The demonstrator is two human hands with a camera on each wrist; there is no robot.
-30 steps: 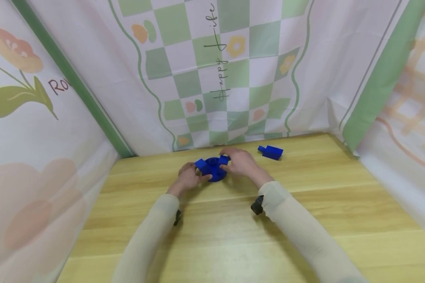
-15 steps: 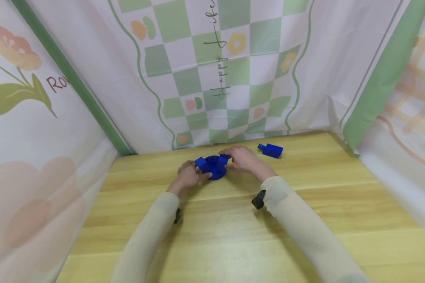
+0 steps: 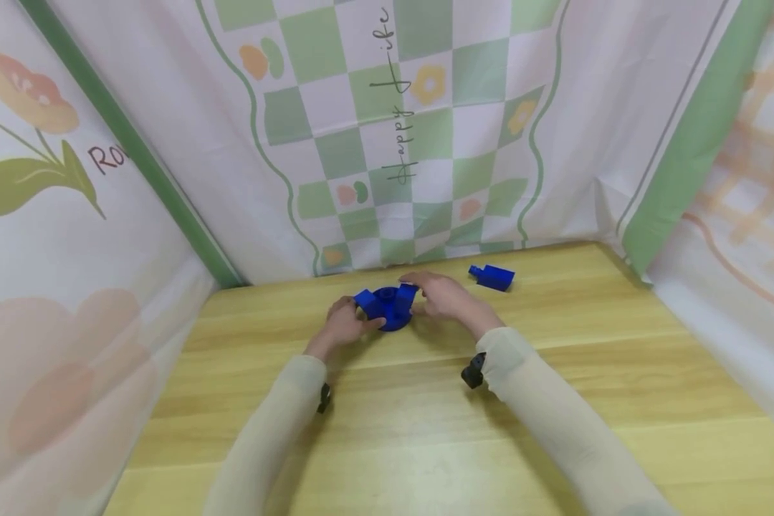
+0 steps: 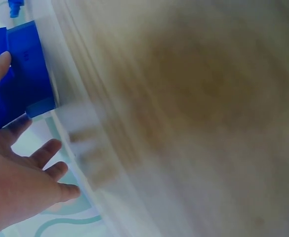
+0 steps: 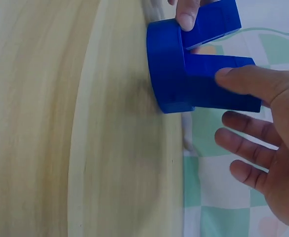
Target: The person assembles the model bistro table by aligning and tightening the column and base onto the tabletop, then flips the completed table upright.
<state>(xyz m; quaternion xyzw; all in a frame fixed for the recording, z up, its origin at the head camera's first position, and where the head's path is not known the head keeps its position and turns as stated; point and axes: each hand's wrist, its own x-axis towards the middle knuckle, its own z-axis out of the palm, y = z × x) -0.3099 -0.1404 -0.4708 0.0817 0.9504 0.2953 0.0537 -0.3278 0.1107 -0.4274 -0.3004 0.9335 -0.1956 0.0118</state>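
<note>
A round blue base (image 3: 396, 319) sits on the table with two blue blocks standing up from it and leaning outward. My left hand (image 3: 343, 322) holds the base from the left, its thumb over the front rim and fingers behind the left block (image 3: 366, 299). The right hand (image 3: 443, 295) pinches the right block (image 5: 203, 91) between thumb and index finger. Its other fingers are spread apart, as the right wrist view shows. In that view the right block stands against the base (image 5: 165, 69), and a left fingertip touches the other block (image 5: 213, 22).
A loose blue piece (image 3: 495, 278) with a narrow stepped end lies right of the hands, near the table's back edge. Printed curtains (image 3: 335, 143) hang behind and beside the wooden table (image 3: 387, 444). A black wrist camera (image 3: 473, 371) hangs under the right sleeve.
The right thumb has shifted outward to the right, and more of the right block's front face shows. The left hand and base have hardly moved.
</note>
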